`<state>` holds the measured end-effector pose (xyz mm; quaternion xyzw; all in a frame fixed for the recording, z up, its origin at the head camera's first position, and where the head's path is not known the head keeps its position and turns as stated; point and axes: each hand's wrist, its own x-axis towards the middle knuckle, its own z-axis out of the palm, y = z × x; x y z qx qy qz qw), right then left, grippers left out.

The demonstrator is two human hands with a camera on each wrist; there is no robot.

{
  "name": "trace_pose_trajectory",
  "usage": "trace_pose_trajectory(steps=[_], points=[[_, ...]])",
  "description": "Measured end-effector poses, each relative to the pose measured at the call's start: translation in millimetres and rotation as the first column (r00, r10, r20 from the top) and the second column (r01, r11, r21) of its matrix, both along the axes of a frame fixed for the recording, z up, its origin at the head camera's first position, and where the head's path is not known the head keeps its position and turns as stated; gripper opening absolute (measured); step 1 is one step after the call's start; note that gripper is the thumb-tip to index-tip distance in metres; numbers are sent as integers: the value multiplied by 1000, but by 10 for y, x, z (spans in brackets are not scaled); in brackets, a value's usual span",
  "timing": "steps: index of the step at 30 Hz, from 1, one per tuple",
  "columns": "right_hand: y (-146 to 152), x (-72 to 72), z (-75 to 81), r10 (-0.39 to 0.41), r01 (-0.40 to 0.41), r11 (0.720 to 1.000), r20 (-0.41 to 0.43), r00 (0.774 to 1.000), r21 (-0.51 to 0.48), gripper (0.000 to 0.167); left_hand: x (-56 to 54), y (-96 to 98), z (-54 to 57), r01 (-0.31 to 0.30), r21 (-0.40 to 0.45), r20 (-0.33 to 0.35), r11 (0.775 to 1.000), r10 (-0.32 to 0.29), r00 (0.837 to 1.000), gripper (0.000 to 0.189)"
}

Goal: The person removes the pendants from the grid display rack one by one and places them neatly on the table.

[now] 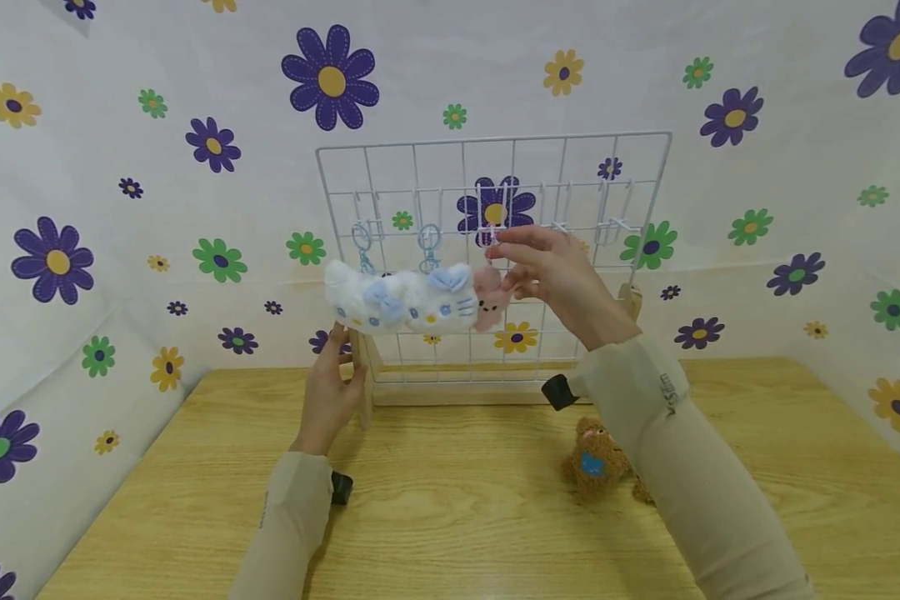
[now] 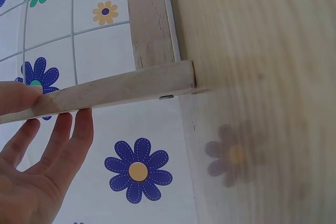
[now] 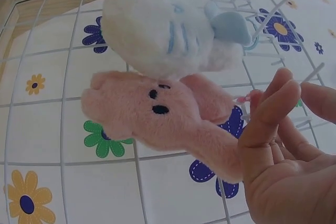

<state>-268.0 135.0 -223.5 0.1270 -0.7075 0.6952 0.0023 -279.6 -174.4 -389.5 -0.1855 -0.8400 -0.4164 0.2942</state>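
A pink plush keychain [image 1: 491, 298] hangs against a white wire grid rack [image 1: 547, 325], right of two white cat plush keychains with blue bows, one on the left [image 1: 352, 296] and one in the middle [image 1: 438, 302]. My right hand [image 1: 551, 271] is beside the pink plush, its bent fingertips by the strap and a hook. In the right wrist view, a hook tip shows between thumb and finger; whether they pinch the strap is hidden. Thumb and fingers of my left hand [image 2: 50, 166] grip the rack's wooden side post [image 2: 115, 88].
Several hooks, such as one at the right [image 1: 611, 221], stick out from the grid. A brown teddy plush [image 1: 596, 458] lies on the wooden table [image 1: 450, 508], with another brown piece partly behind my right sleeve. Flower-print cloth [image 1: 255, 67] hangs behind.
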Motion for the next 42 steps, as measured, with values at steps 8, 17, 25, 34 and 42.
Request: trace_pose_trajectory(steps=[8, 17, 25, 34, 42], points=[[-51, -9, 25, -21, 22, 999, -8, 1000, 25, 38, -1, 4, 3, 7, 4, -5, 1000, -7, 1000, 82], [-98, 1, 34, -135, 140, 987, -71, 988, 75, 28, -8, 0, -1, 6, 0, -17, 1000, -6, 1000, 82], [-162, 87, 38, -204, 223, 970, -179, 963, 99, 24, -2, -6, -7, 9, -5, -23, 1000, -10, 1000, 82], [-165, 117, 17, -218, 244, 967, -259, 941, 74, 23, -17, -16, -32, 9, -10, -48, 1000, -9, 999, 82], [-166, 133, 11, -211, 225, 974, -279, 937, 17, 23, -21, -11, -34, 11, -7, -48, 1000, -11, 999, 82]])
